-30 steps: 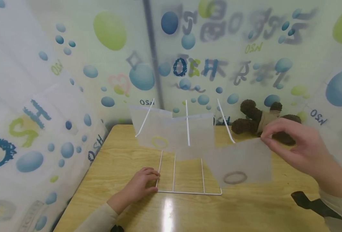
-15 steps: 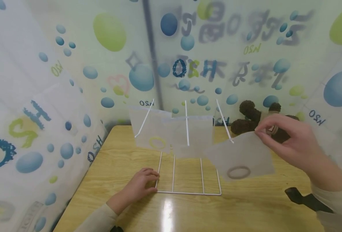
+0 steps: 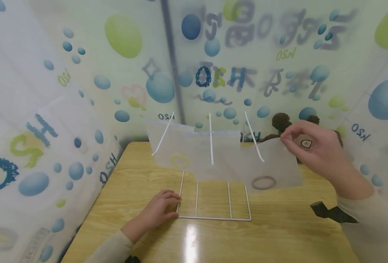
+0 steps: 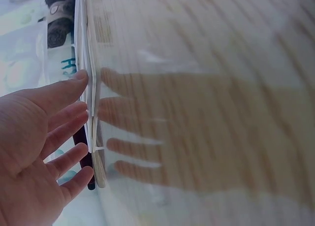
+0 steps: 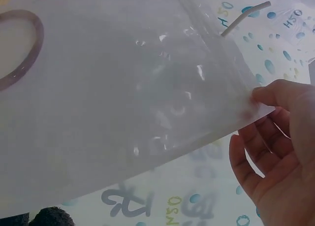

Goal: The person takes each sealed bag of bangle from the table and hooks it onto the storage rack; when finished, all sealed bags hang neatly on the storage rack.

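My right hand [image 3: 315,151] pinches the upper right corner of a translucent plastic bag [image 3: 279,166] between thumb and forefinger. A brown ring [image 5: 38,44] shows inside the bag. This bag is up at the right prong [image 3: 254,140] of a white wire rack [image 3: 213,218]; in the right wrist view the prong's bent tip [image 5: 248,16] shows beyond the bag's top edge. A bag with a yellow ring [image 3: 161,146] hangs on the left prong, and another translucent bag [image 3: 198,157] on the middle one. My left hand [image 3: 156,212], fingers loosely extended, touches the rack's base at its front left corner.
The rack stands on a light wooden table [image 3: 131,175]. A dark brown plush toy [image 3: 281,122] lies behind my right hand at the table's back right. Pale curtains [image 3: 131,91] with blue and green dots enclose the table at the back and sides.
My right hand has moved left and up with the bag, from beside the right prong to overlapping it. My left hand has stayed at the rack's base.
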Motion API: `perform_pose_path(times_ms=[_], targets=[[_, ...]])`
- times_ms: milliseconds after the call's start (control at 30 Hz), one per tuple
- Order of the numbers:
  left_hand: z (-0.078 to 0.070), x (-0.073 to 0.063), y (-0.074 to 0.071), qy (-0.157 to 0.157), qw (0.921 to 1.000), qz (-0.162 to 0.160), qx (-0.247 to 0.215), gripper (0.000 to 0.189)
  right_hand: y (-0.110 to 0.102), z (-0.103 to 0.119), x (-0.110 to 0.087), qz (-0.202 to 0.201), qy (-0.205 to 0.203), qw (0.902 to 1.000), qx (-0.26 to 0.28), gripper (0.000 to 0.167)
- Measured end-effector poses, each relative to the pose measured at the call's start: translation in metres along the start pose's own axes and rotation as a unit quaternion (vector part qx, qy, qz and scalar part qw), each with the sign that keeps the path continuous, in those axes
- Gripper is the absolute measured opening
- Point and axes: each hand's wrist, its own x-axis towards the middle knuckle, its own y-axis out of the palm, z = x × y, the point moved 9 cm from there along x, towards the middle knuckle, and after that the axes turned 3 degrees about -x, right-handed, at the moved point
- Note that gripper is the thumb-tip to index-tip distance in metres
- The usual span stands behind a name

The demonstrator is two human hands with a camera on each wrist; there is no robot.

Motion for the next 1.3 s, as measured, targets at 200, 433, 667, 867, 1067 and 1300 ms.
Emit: perform_pose_path(times_ms=[200, 433, 667, 867, 1067, 1300], targets=[[0.003, -0.002, -0.001, -0.006, 0.9999, -0.001, 0.009, 0.039, 0.008, -0.014, 0.006, -0.004, 0.016, 0.9998, -0.004, 0.025], [0.004, -0.003, -0.002, -0.006, 1.0000, -0.002, 0.003, 0.039, 0.015, -0.028, 0.008, -0.024, 0.039, 0.9988, -0.017, 0.023], [-0.001, -0.004, -0.002, 0.001, 0.9999, -0.011, 0.001, 0.038, 0.020, -0.037, 0.008, -0.013, 0.062, 0.9974, -0.034, 0.019], [-0.003, -0.005, -0.006, 0.004, 0.9999, -0.014, 0.002, 0.038, 0.020, -0.042, 0.006, -0.010, 0.075, 0.9962, -0.043, 0.018], [0.000, -0.006, -0.003, -0.005, 0.9999, -0.010, 0.005, 0.038, 0.017, -0.047, -0.001, 0.000, 0.086, 0.9944, -0.060, 0.017], [0.001, -0.005, -0.001, 0.000, 0.9999, -0.013, 0.007, 0.038, 0.011, -0.056, -0.025, 0.012, 0.108, 0.9911, -0.077, 0.022]])
